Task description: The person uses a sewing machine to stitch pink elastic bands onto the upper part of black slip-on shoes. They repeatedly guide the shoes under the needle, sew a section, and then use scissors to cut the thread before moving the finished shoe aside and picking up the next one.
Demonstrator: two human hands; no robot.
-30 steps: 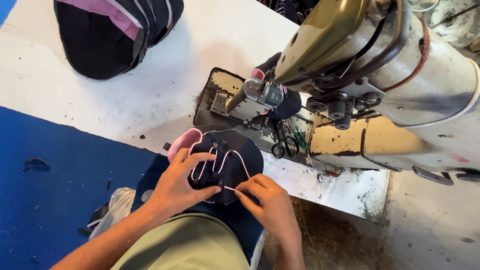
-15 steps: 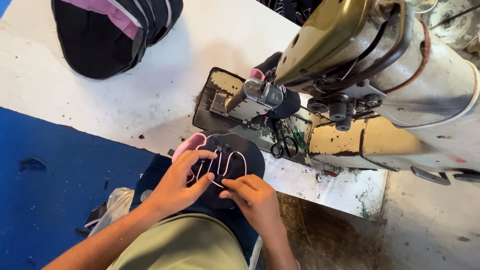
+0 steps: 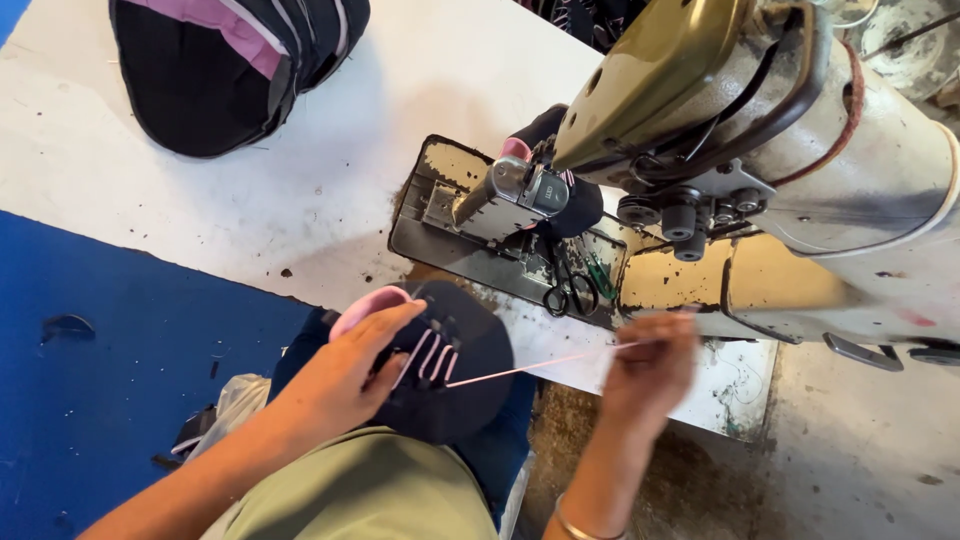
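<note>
Left hand (image 3: 345, 372) clamps soft, floppy dark cap piece (image 3: 455, 375) by its edge, blurred right hand (image 3: 648, 365) pinching thin pink cord (image 3: 530, 368) taut, likely light and slippery

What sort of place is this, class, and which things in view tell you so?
Most likely a small shoemaking or stitching workshop. A worn industrial sewing machine stands on a stained white worktable, the left hand holds a dark shoe upper, and a stack of similar pieces lies nearby.
</note>
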